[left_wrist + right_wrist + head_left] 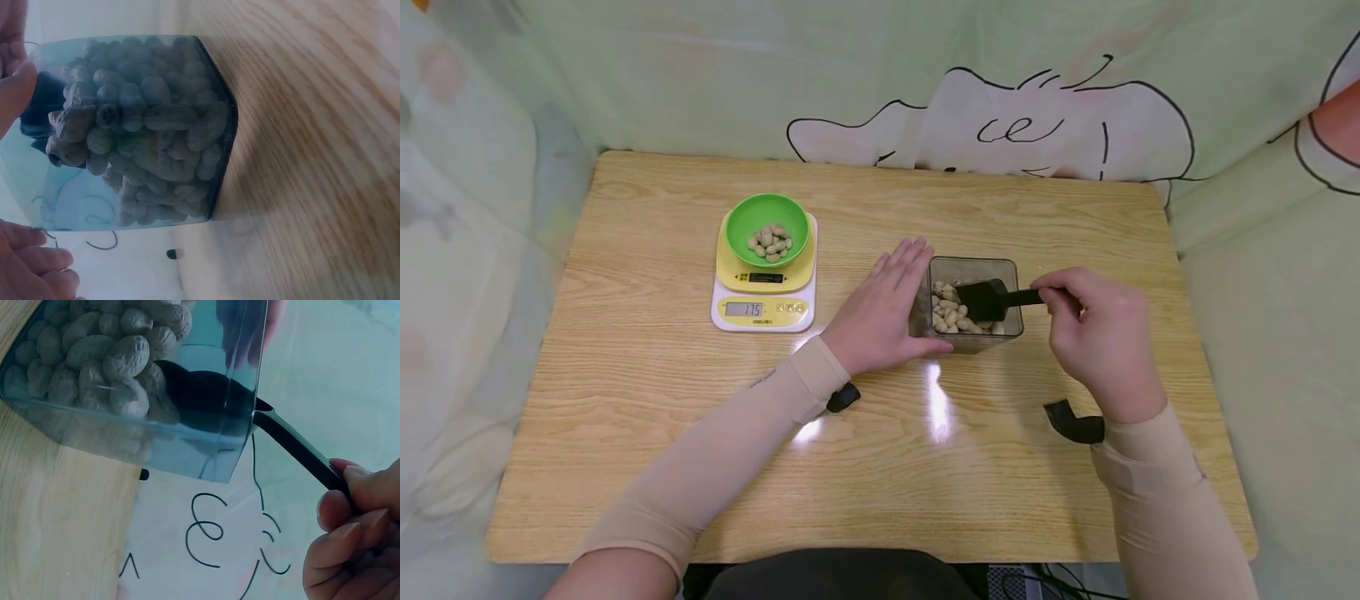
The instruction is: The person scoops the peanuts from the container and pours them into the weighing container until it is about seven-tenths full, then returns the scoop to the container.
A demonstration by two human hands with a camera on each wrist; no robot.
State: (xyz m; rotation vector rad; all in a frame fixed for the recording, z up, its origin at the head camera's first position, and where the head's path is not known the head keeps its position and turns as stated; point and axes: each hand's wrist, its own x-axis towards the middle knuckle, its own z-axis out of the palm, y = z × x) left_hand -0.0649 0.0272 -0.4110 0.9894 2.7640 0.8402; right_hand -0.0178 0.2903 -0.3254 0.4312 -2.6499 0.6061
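My right hand point(1101, 337) pinches the handle of a black scoop point(988, 298) between thumb and fingers. The scoop's blade is inside a clear grey plastic container point(973, 343), down among the peanuts in their shells point(951, 315). In the right wrist view the scoop point(206, 400) shows through the container wall, beside the peanuts point(87, 356). My left hand point(883, 317) rests against the container's left side, fingers straight toward the back and thumb along the front. The left wrist view shows peanuts point(156, 125) filling the container's lower part.
Left of the container stands a yellow and white kitchen scale point(801, 312), its display showing digits like 175. A green bowl point(737, 221) with several peanuts sits on it. Behind the wooden table point(647, 417) hangs a pale green printed curtain point(700, 75).
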